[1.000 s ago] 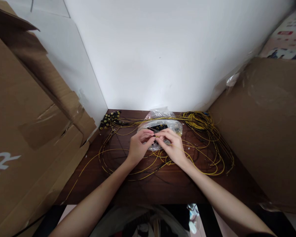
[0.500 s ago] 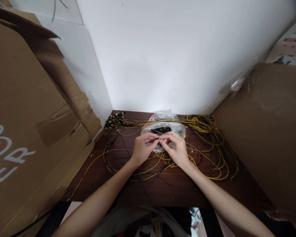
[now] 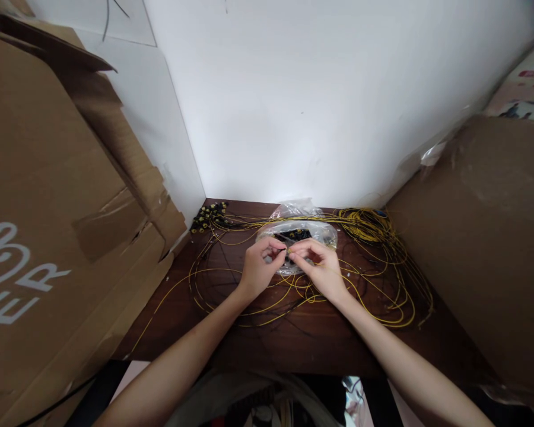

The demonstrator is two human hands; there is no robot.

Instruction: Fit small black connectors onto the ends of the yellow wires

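My left hand (image 3: 261, 263) pinches a small dark piece (image 3: 282, 249), perhaps a connector, between thumb and fingertips. Just across a narrow gap, my right hand (image 3: 319, 264) is closed at the fingertips on a thin yellow wire (image 3: 290, 251); its exact end is too small to make out. Both hands hover over a clear plastic bag (image 3: 324, 232) holding black parts with yellow bits (image 3: 296, 234). Loops of yellow and black wire (image 3: 262, 323) lie under and around my wrists.
A bundle of yellow wires (image 3: 365, 228) is coiled at the back right. Black-and-yellow connectors (image 3: 209, 216) are heaped at the back left of the brown tabletop (image 3: 267, 350). Cardboard boxes (image 3: 40, 178) (image 3: 480, 237) flank both sides, and a white wall (image 3: 285, 118) stands behind.
My fingertips have drawn slightly apart, the right hand shifting a little to the right, so a small gap now shows between the pieces. The whole view has shifted slightly.
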